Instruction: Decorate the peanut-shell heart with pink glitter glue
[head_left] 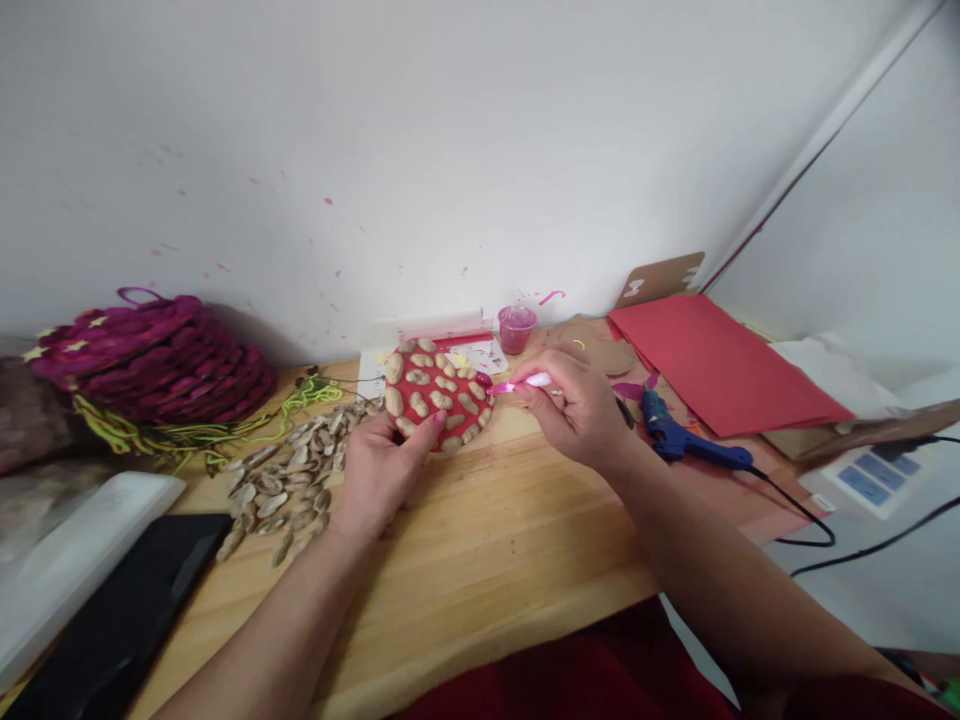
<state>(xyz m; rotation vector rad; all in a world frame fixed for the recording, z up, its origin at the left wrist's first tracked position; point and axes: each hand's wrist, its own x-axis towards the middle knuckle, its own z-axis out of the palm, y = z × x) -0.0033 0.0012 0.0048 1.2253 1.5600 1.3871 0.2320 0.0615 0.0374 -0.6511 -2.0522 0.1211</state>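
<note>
Painting, we judge: our left hand (pixel 379 472) grips the red peanut-studded disc (pixel 432 404), our right hand (pixel 576 408) pinches the brush (pixel 537 380) at its edge; the next stroke calls for steadiness.

Soft, even light, faint shadows, blurry stretched edges

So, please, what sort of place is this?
Probably a handicraft workspace: there is a blue glue gun, a purple-stained plastic cup, and a red piece studded with peanut shells in the left hand.
</note>
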